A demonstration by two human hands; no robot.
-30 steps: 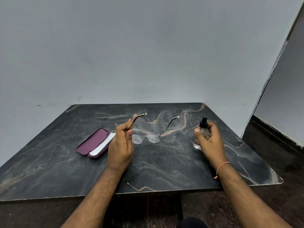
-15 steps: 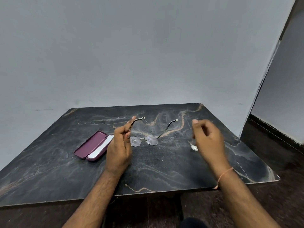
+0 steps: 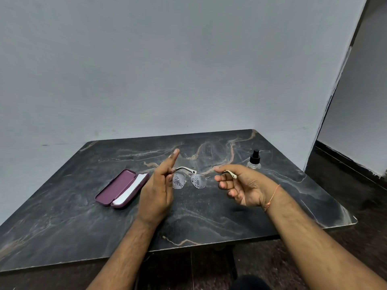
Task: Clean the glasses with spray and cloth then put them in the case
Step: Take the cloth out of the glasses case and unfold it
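Thin metal-framed glasses (image 3: 189, 180) hang above the middle of the dark marble table (image 3: 209, 222), their lenses speckled with spray droplets. My left hand (image 3: 156, 191) pinches the left temple arm, its index finger sticking up. The right temple arm is gripped near its white tip by my right hand (image 3: 240, 186). A small clear spray bottle (image 3: 254, 161) with a black nozzle stands on the table behind my right hand, untouched. At the left lies an open maroon glasses case (image 3: 117, 188) with a white cloth (image 3: 130, 190) inside its right half.
A grey wall rises straight behind the table's far edge. The table's right edge and corner sit close to my right forearm, with dark floor (image 3: 356, 195) beyond. A thin orange thread circles my right wrist.
My right hand let go of the spray bottle, which now stands on the table, and moved left to take the right temple arm. The glasses tilted so the lenses face me.
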